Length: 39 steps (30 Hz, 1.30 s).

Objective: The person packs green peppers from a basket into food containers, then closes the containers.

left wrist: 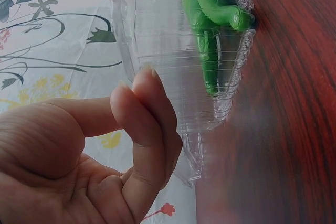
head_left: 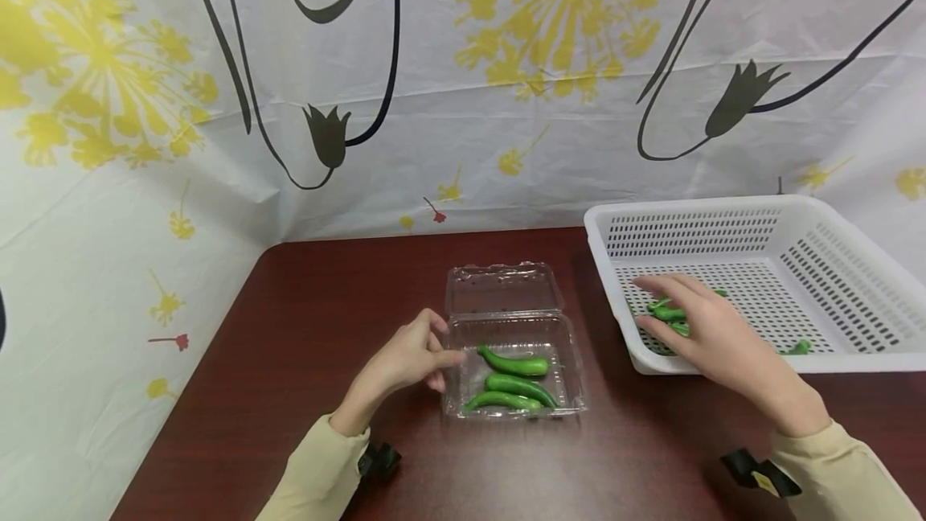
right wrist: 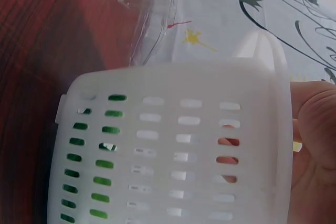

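A clear plastic clamshell box (head_left: pixel 571 360) lies with its lid (head_left: pixel 502 289) folded back. Three green chili peppers (head_left: pixel 510 383) lie side by side in its base. My left hand (head_left: pixel 415 356) pinches the box's left rim between thumb and curled fingers; in the left wrist view the fingertips (left wrist: pixel 148 80) are right at that rim. Over the left part of a white perforated basket (head_left: pixel 615 296), my right hand (head_left: pixel 712 328) reaches in with thumb and fingers spread apart. Green peppers (head_left: pixel 669 313) show on the basket floor by its fingers, partly hidden by the hand.
Another green pepper (head_left: pixel 799 347) lies near the basket's front wall. Box and basket stand on a dark red wooden table (head_left: pixel 347 296). Behind it hangs a white cloth (head_left: pixel 434 135) with yellow flowers and dark tulips. Black bands (head_left: pixel 379 461) are around both wrists.
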Motion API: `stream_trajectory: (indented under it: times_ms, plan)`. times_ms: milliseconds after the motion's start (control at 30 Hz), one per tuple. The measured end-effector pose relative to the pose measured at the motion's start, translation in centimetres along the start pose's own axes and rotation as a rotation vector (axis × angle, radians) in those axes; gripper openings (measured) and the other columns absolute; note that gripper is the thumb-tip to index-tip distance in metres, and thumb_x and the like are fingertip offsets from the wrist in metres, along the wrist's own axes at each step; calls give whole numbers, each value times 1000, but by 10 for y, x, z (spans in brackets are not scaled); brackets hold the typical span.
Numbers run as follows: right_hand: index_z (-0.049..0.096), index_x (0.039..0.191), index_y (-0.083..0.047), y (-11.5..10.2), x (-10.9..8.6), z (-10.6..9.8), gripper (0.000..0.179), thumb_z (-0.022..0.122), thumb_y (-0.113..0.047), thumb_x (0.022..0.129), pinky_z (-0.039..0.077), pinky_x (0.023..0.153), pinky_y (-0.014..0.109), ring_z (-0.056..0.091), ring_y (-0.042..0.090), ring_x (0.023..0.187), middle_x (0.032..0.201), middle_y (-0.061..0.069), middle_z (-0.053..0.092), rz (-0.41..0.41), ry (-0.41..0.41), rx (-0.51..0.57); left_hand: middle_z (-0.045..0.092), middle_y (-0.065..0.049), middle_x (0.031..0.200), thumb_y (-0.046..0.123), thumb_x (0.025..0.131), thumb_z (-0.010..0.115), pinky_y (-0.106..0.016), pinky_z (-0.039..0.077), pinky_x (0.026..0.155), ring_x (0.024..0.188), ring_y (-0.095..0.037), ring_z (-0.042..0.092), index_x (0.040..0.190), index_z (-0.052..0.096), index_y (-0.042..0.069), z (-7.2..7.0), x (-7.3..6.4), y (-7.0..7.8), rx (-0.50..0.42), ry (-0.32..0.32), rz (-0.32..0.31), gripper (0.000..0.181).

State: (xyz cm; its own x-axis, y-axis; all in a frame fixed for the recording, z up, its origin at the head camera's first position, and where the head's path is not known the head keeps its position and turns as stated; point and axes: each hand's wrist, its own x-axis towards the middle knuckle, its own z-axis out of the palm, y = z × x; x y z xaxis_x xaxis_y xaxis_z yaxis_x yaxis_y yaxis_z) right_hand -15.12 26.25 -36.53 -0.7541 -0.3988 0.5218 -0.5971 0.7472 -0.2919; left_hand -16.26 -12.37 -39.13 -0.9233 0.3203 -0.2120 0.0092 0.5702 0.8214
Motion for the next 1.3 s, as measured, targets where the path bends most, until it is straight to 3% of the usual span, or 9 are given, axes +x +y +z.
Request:
stream_trajectory:
  times_ms: [267, 467, 667, 1000, 1300]
  plan:
    - [66, 124, -7, 9, -1, 0, 49, 85, -5, 79, 56, 73, 36, 69, 18, 83, 117, 6, 66, -9, 2, -12, 64, -8, 74, 16, 93, 76, -40, 56, 82, 51, -19, 65, 121, 48, -4, 0, 0, 1, 2, -1, 6, 44]
    - [67, 122, -7, 16, -3, 2, 47, 85, -5, 78, 56, 74, 43, 69, 22, 84, 116, 8, 67, -9, -12, 2, 64, -8, 73, 15, 93, 76, -39, 57, 81, 51, -18, 65, 121, 48, -4, 0, 1, 1, 0, -1, 11, 44]
    - [68, 121, -8, 21, -4, 1, 47, 86, -7, 78, 50, 81, 39, 66, 25, 94, 115, 8, 67, -15, -12, -27, 64, -8, 74, 16, 93, 76, -40, 57, 81, 51, -19, 65, 121, 48, -4, 0, 0, 1, -5, -2, 4, 44]
    - [67, 122, -6, 29, -8, -5, 42, 83, -13, 83, 48, 85, 57, 61, 38, 107, 118, 16, 65, 64, -103, -18, 65, -8, 75, 16, 93, 76, -39, 57, 81, 52, -18, 66, 121, 48, -4, 1, 0, 1, -2, -2, 0, 44]
    - [68, 121, -6, 36, -10, -9, 42, 84, -14, 83, 51, 80, 57, 65, 39, 99, 118, 19, 65, 88, -153, -32, 65, -8, 76, 16, 93, 76, -41, 56, 83, 52, -19, 66, 122, 47, -4, 1, -1, 0, -3, 0, -4, 45]
